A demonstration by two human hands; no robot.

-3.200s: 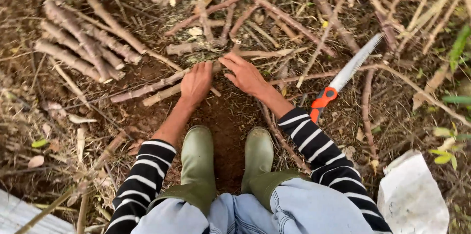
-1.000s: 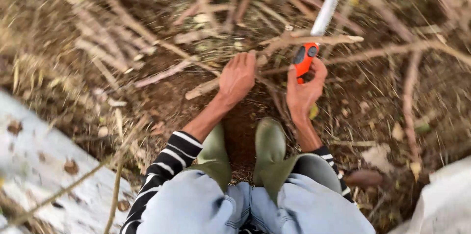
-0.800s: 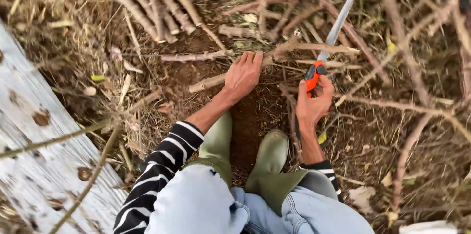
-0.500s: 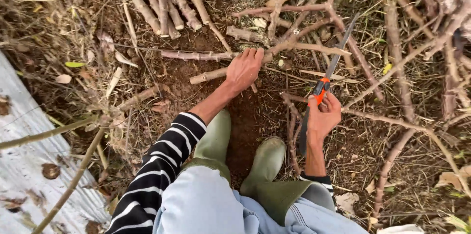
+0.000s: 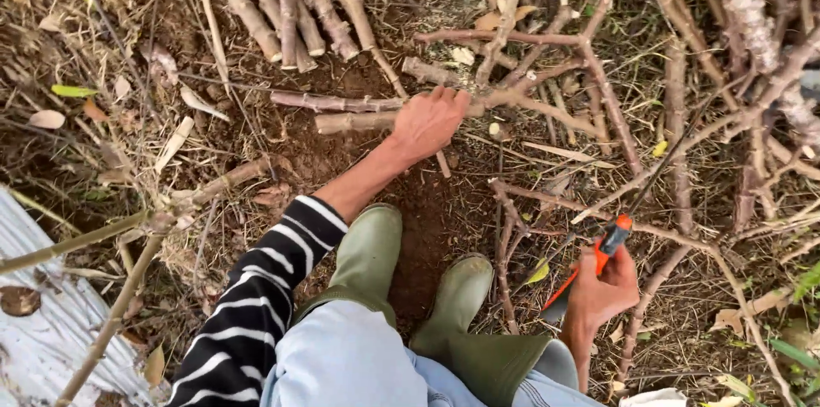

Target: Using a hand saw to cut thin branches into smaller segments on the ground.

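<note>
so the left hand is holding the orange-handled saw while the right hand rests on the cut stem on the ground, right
Not quite: the hands are swapped. In the head view, the right hand holds the orange-handled saw, and the left hand rests on the cut stem on the ground.

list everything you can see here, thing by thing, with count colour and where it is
hand saw: one, orange handle, dark blade, lower right, held in the right hand
cut stems: a bundle, count unclear, brown, top left
branching stick: one, brown, centre, under the left hand
loose sticks and dry leaves: many, brown, across the soil
pale sheet: one, grey-white, bottom left
rubber boots: two, green, bottom centre
striped sleeve: black and white, left arm
left hand: on the stick
right hand: gripping the saw handle
</note>
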